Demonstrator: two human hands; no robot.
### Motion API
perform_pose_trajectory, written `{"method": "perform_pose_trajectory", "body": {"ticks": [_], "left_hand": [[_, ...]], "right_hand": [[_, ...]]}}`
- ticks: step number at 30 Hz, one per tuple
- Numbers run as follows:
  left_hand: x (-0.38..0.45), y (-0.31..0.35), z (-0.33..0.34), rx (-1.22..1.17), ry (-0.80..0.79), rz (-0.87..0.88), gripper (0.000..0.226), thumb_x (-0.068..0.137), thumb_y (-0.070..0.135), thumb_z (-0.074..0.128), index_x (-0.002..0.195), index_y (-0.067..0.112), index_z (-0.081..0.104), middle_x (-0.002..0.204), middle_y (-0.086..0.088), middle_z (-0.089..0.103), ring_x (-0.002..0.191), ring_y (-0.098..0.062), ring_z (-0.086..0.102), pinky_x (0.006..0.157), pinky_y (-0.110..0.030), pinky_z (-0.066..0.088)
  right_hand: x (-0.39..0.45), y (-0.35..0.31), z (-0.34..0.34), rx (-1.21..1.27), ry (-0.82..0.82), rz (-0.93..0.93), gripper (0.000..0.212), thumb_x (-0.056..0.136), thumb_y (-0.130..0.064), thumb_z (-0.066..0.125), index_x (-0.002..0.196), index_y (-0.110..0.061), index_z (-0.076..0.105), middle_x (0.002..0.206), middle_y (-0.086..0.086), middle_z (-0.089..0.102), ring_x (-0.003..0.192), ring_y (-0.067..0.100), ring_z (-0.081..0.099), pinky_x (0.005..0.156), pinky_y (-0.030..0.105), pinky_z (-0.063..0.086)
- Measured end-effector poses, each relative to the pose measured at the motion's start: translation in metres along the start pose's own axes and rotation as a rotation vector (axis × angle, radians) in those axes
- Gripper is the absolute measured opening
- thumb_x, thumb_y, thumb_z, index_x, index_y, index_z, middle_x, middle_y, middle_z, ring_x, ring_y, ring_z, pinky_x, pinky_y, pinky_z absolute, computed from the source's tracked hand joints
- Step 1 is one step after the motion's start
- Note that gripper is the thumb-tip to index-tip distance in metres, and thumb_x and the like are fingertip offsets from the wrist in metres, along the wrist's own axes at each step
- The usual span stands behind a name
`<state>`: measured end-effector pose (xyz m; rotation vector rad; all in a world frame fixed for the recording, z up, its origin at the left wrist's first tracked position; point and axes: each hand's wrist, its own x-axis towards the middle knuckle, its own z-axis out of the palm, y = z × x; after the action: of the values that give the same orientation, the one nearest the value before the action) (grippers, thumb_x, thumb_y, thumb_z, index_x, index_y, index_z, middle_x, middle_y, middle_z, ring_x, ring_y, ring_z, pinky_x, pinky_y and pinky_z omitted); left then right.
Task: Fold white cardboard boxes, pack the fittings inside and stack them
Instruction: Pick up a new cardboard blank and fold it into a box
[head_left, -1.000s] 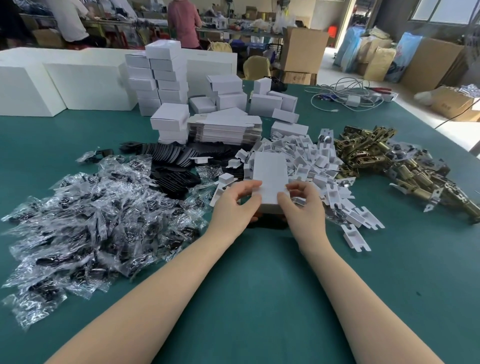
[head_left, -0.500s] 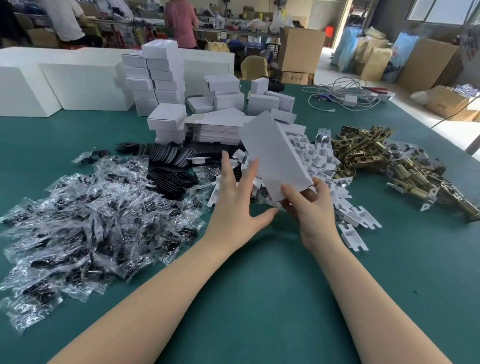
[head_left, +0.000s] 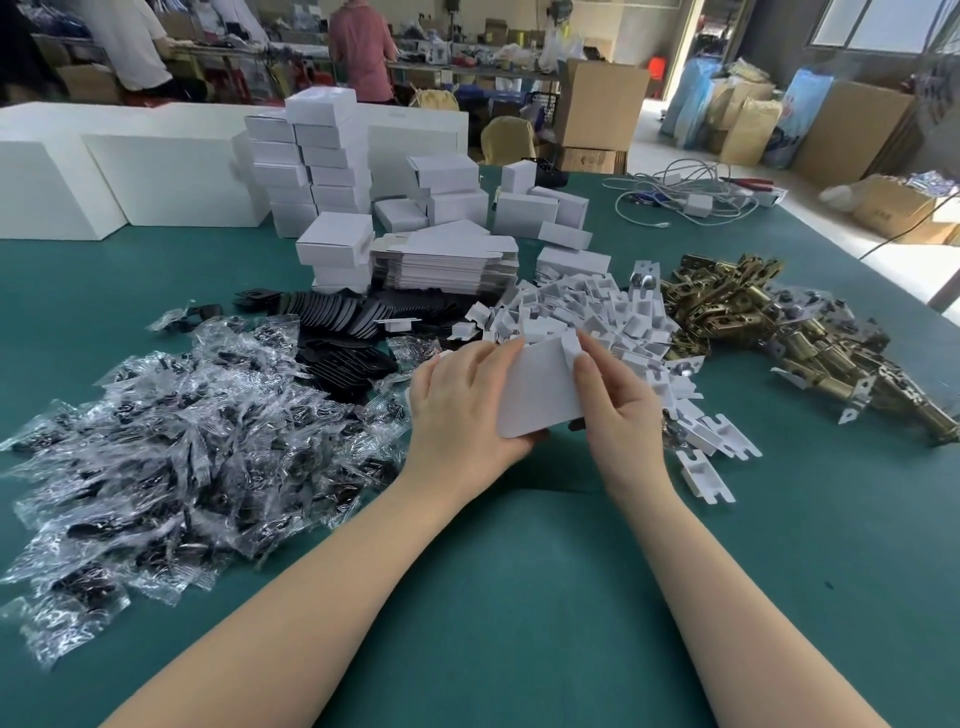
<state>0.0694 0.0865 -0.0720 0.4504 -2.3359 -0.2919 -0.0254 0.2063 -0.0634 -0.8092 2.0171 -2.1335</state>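
A white cardboard box (head_left: 540, 389) is held just above the green table in front of me. My left hand (head_left: 462, 405) grips its left side, fingers curled under the lower corner. My right hand (head_left: 618, 405) holds its right side, with thumb and forefinger on a small end flap at the top right corner. Behind the box lie a heap of white plastic inserts (head_left: 587, 317), brass latch fittings (head_left: 769, 322), black plates (head_left: 337, 327) and clear bags of black parts (head_left: 171, 431). Flat box blanks (head_left: 447, 260) and stacked folded boxes (head_left: 322, 161) stand further back.
Large white cartons (head_left: 119, 171) line the table's far left. White cables (head_left: 685, 195) lie at the far right. People stand at benches beyond the table. Bare green table (head_left: 519, 597) stretches between my forearms and towards me.
The box was lifted and swung up by my right hand while the left let go. Now it is back low, both hands hold it, and an end flap sticks up.
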Motion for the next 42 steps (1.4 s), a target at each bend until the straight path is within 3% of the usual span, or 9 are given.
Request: {"method": "perform_pose_trajectory", "body": {"ticks": [4, 14, 18, 20, 25, 29, 34, 37, 42], "left_hand": [[0.000, 0.000, 0.002, -0.028, -0.002, -0.023, 0.090, 0.054, 0.041, 0.087, 0.135, 0.023, 0.051, 0.128, -0.004, 0.054, 0.121, -0.025, 0.049, 0.100, -0.040, 0.025], [-0.002, 0.004, 0.001, -0.041, 0.014, -0.047, 0.088, 0.052, 0.036, 0.088, 0.133, 0.021, 0.054, 0.128, -0.006, 0.055, 0.121, -0.028, 0.050, 0.098, -0.039, 0.025], [-0.003, 0.003, 0.000, -0.039, 0.001, -0.041, 0.089, 0.054, 0.036, 0.087, 0.135, 0.022, 0.053, 0.128, -0.006, 0.054, 0.121, -0.028, 0.049, 0.097, -0.038, 0.023], [-0.003, 0.003, 0.000, -0.038, 0.007, -0.043, 0.089, 0.054, 0.036, 0.088, 0.134, 0.023, 0.053, 0.127, -0.006, 0.054, 0.120, -0.029, 0.050, 0.097, -0.041, 0.026], [-0.003, 0.003, 0.001, -0.049, 0.044, -0.074, 0.089, 0.054, 0.038, 0.089, 0.134, 0.024, 0.052, 0.124, -0.006, 0.055, 0.117, -0.029, 0.050, 0.098, -0.047, 0.033], [-0.003, 0.000, 0.003, -0.030, 0.044, -0.069, 0.090, 0.054, 0.039, 0.088, 0.135, 0.024, 0.052, 0.123, -0.005, 0.056, 0.116, -0.029, 0.052, 0.097, -0.048, 0.036], [-0.001, -0.005, 0.000, -0.033, 0.042, -0.093, 0.089, 0.057, 0.038, 0.084, 0.138, 0.024, 0.050, 0.124, -0.006, 0.055, 0.116, -0.030, 0.052, 0.096, -0.045, 0.035], [-0.001, -0.010, -0.002, -0.030, 0.025, -0.075, 0.091, 0.056, 0.034, 0.084, 0.139, 0.022, 0.049, 0.126, -0.007, 0.054, 0.118, -0.031, 0.050, 0.097, -0.045, 0.033], [0.000, -0.003, 0.002, -0.060, -0.039, -0.038, 0.088, 0.065, 0.038, 0.082, 0.143, 0.020, 0.047, 0.133, -0.007, 0.053, 0.125, -0.028, 0.047, 0.101, -0.045, 0.032]], "right_hand": [[0.001, -0.001, 0.000, -0.008, 0.057, 0.049, 0.022, 0.101, -0.027, 0.054, 0.116, -0.040, 0.064, 0.096, -0.038, 0.067, 0.078, -0.004, 0.055, 0.070, 0.038, 0.048], [-0.001, -0.006, 0.000, -0.079, 0.113, 0.071, 0.029, 0.100, -0.028, 0.056, 0.126, -0.024, 0.067, 0.101, -0.028, 0.070, 0.092, -0.003, 0.061, 0.087, 0.054, 0.054], [-0.002, -0.007, 0.000, -0.105, 0.109, 0.028, 0.031, 0.099, -0.026, 0.058, 0.128, -0.020, 0.065, 0.113, 0.005, 0.058, 0.082, 0.030, 0.054, 0.080, 0.065, 0.050], [-0.002, -0.006, -0.001, -0.112, 0.094, 0.006, 0.029, 0.099, -0.027, 0.057, 0.127, -0.026, 0.065, 0.108, 0.014, 0.060, 0.067, 0.021, 0.047, 0.073, 0.061, 0.052], [-0.005, -0.001, 0.000, -0.187, 0.000, -0.075, 0.028, 0.102, -0.031, 0.050, 0.125, -0.046, 0.057, 0.087, -0.025, 0.055, 0.074, -0.004, 0.049, 0.074, 0.036, 0.052], [-0.005, -0.001, 0.002, -0.168, -0.044, -0.062, 0.031, 0.102, -0.029, 0.049, 0.129, -0.043, 0.056, 0.115, -0.012, 0.064, 0.096, 0.000, 0.050, 0.096, 0.039, 0.049], [-0.005, -0.002, 0.000, -0.117, -0.323, -0.012, 0.043, 0.104, -0.027, 0.046, 0.135, -0.054, 0.033, 0.140, -0.040, 0.035, 0.130, -0.022, 0.031, 0.101, -0.001, 0.025], [-0.006, -0.001, -0.003, -0.111, -0.488, 0.004, 0.054, 0.104, -0.025, 0.047, 0.143, -0.052, 0.021, 0.150, -0.030, 0.030, 0.137, -0.012, 0.030, 0.109, 0.010, 0.024], [-0.006, 0.005, 0.004, -0.158, -0.257, -0.011, 0.054, 0.097, -0.029, 0.058, 0.128, -0.066, 0.035, 0.099, -0.021, 0.054, 0.078, -0.007, 0.050, 0.083, 0.016, 0.042]]}}
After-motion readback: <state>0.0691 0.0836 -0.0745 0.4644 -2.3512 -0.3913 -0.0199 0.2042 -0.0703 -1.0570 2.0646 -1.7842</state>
